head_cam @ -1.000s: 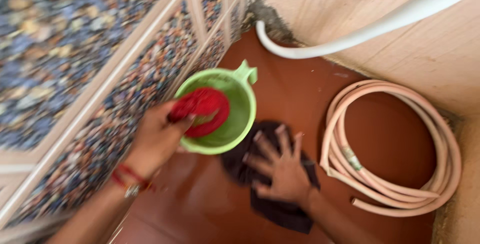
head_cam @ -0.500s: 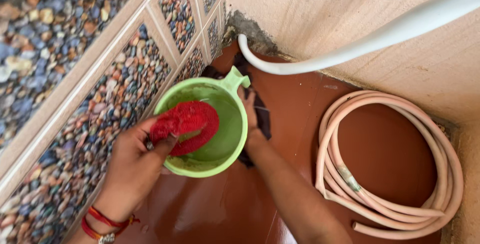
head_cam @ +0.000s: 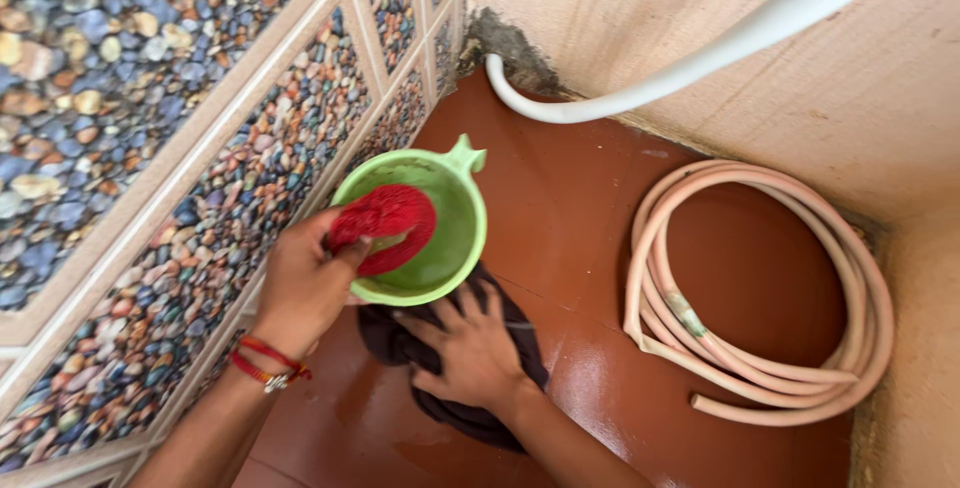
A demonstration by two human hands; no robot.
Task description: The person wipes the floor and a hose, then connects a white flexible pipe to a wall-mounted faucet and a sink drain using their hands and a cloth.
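My left hand point(head_cam: 305, 283) grips a green plastic mug point(head_cam: 450, 223) by its near rim, holding it above the floor, with a red scrubber point(head_cam: 385, 220) pinched against the rim and lying partly inside. A red thread bracelet is on that wrist. My right hand point(head_cam: 470, 348) lies flat, fingers spread, on a dark wet cloth point(head_cam: 480, 413) spread on the brown floor point(head_cam: 600, 238), just below the mug.
A pebble-patterned tiled wall point(head_cam: 150, 148) runs along the left. A coiled pink hose point(head_cam: 770, 298) lies on the floor at right. A white hose point(head_cam: 700, 58) curves along the beige wall point(head_cam: 850, 118) at the back corner.
My right hand with the dark cloth has come back from the far corner under the mug toward me. The mug and scrubber stay held in my left hand.
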